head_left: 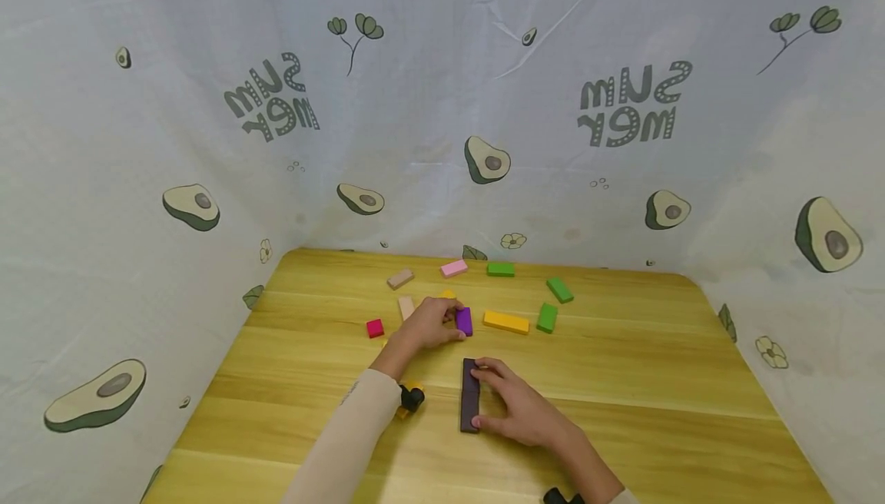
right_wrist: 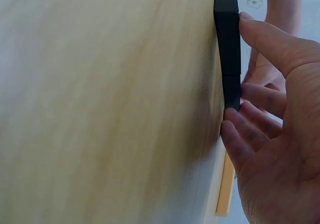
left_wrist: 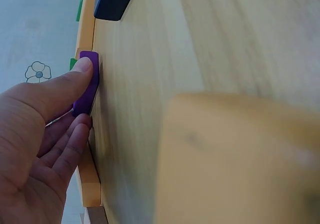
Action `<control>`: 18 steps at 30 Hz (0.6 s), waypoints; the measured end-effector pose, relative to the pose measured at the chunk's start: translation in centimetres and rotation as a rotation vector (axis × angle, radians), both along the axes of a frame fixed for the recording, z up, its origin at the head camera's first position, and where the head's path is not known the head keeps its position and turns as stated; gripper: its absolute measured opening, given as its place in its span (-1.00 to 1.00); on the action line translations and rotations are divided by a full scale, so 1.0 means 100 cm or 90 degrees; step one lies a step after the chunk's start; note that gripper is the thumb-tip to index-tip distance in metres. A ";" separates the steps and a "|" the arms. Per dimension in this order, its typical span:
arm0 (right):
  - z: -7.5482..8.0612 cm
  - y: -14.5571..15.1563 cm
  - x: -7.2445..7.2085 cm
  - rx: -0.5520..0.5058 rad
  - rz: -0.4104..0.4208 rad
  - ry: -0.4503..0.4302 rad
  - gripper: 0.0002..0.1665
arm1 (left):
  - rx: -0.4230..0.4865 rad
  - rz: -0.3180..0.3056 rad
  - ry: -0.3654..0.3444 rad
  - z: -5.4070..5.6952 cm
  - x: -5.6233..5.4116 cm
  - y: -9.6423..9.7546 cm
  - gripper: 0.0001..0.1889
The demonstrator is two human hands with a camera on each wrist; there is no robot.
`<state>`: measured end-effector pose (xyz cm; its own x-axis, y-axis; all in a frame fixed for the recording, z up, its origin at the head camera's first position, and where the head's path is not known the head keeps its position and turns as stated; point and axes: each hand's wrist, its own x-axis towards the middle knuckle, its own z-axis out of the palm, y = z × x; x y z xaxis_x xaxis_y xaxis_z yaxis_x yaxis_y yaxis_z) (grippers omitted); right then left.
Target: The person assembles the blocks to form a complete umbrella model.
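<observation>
My left hand (head_left: 427, 325) holds a small purple block (head_left: 465, 322) between thumb and fingertips, low over the wooden table. In the left wrist view the thumb lies on the face of the purple block (left_wrist: 93, 89) and the fingertips meet its lower end. Closer to me, two black blocks (head_left: 470, 396) lie end to end in one straight line. My right hand (head_left: 522, 412) grips this pair from the right, thumb at the near end and fingers toward the far end. The right wrist view shows the seam between the black blocks (right_wrist: 228, 38).
Behind the hands lie a long orange block (head_left: 506, 323), several green blocks (head_left: 547, 317), a pink block (head_left: 454, 268), a tan block (head_left: 400, 279), a beige block (head_left: 406, 307) and a red block (head_left: 375, 328). An orange block (head_left: 402, 412) shows partly beside the left wrist. A printed cloth (head_left: 429, 104) surrounds the table.
</observation>
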<state>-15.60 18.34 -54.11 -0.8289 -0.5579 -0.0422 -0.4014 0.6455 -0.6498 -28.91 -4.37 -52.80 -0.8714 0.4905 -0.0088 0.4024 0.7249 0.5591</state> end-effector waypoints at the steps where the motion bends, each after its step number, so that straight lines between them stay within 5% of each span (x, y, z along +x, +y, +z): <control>1: 0.000 0.000 0.000 0.000 0.000 -0.001 -0.09 | -0.003 -0.001 0.000 0.000 0.000 0.000 -0.44; 18: 0.001 0.001 0.001 0.012 0.002 -0.001 -0.06 | -0.034 -0.061 -0.001 0.005 0.013 -0.008 -0.42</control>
